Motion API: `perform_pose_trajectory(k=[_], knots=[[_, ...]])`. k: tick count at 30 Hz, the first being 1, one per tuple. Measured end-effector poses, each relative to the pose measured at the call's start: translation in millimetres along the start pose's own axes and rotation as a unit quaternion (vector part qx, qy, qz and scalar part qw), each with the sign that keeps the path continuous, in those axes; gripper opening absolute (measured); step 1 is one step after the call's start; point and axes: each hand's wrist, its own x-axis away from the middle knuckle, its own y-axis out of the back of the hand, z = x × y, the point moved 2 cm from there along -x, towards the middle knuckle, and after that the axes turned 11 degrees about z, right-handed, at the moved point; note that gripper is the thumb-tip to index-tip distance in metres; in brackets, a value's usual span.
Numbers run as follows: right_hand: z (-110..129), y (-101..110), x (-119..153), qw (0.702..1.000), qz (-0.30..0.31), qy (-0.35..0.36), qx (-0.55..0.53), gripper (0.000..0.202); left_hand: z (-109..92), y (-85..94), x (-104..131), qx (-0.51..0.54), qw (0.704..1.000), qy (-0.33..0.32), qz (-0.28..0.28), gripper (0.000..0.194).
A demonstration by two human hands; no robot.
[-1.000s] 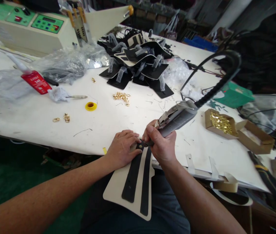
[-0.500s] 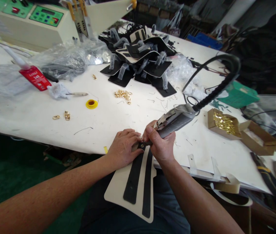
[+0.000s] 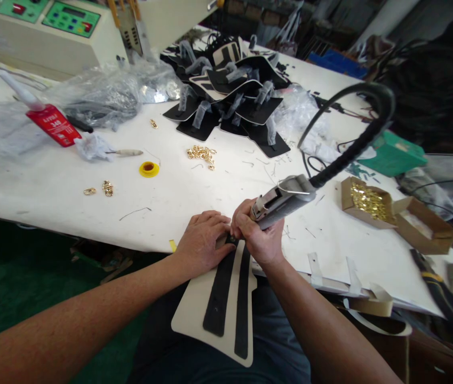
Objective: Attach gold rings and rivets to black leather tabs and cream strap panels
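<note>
here's my right hand (image 3: 262, 237) clenched around the grey tool (image 3: 286, 200), black cable (image 3: 352, 153) arching between one and two o'clock, my left hand (image 3: 202, 242) on the striped panel (image 3: 194, 304), gripping or not i can't tell, the panel spreading toward six o'clock.

The right hand (image 3: 261, 234) hides the tip of the grey power tool (image 3: 284, 199); the left hand (image 3: 204, 239) covers part of the striped panel (image 3: 194, 308). The top edge crops the cream machine (image 3: 66, 50); the red bottle's (image 3: 52, 124) smaller print is blurred.
</note>
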Motion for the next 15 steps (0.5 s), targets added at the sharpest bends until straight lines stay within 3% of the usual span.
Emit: perform_pose_trajectory(k=[15], knots=[[-3.8,-3.0,4.0,0.998,-0.048,-0.032,0.030,0.030,-2.0,-0.2,0.2,-0.005,1.000,0.011,0.002,0.025]])
